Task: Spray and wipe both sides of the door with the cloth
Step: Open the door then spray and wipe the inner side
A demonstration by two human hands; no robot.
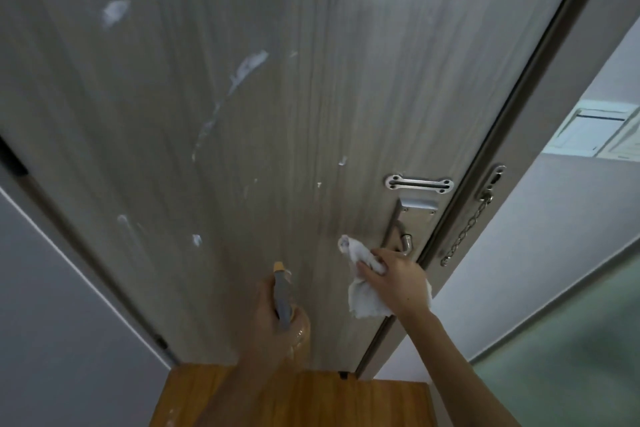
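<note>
Head view: your left hand [268, 314] grips the spray bottle [284, 302], right-hand fingers [372, 262] pinch the cloth [363, 295]; foam streaks [247, 68] remain on the door [311, 97], other side untouched, I judge.

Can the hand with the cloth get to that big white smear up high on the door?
Probably yes. The right hand holds the cloth low by the handle, and nothing blocks the door up to the smear.

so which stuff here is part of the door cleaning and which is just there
In the job: door, foam smears, spray bottle in left hand, cloth in right hand.
Just there: door chain, handle, wooden floor.
</note>
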